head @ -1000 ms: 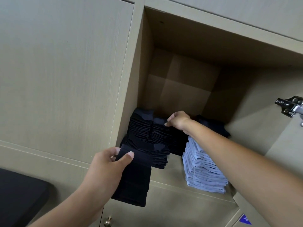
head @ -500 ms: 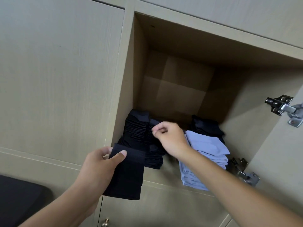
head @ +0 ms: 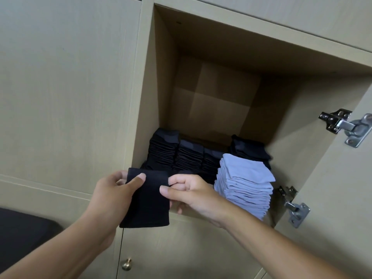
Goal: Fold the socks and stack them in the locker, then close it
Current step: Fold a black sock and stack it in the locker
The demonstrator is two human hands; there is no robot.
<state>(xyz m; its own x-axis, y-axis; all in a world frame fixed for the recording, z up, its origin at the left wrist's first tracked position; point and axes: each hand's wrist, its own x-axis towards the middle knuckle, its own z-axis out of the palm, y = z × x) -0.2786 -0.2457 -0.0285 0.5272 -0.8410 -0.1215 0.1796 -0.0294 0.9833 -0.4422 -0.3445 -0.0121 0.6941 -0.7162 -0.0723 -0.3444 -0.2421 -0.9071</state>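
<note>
Your sock (head: 146, 200) hangs at 6 o'clock before the locker (head: 161, 81) | left hand (head: 112, 196) at its 9, right hand (head: 191, 195) at its 3 | stacks (head: 177, 156) inside at 12 | pile (head: 244, 184) at 2.

We are looking at a folded black sock (head: 146, 200) hanging flat in front of the open locker (head: 161, 81), just below its shelf edge, held at its upper corners from both sides. Inside the locker, black sock stacks (head: 177, 156) are standing side by side along the left and middle of the shelf, with another dark stack (head: 249, 149) sitting toward the back right. A tall stack of light blue socks (head: 244, 184) is resting at the front right, just beside the black ones and leaning slightly. The locker door (head: 332, 198) is standing open at the right on its hinges.
</note>
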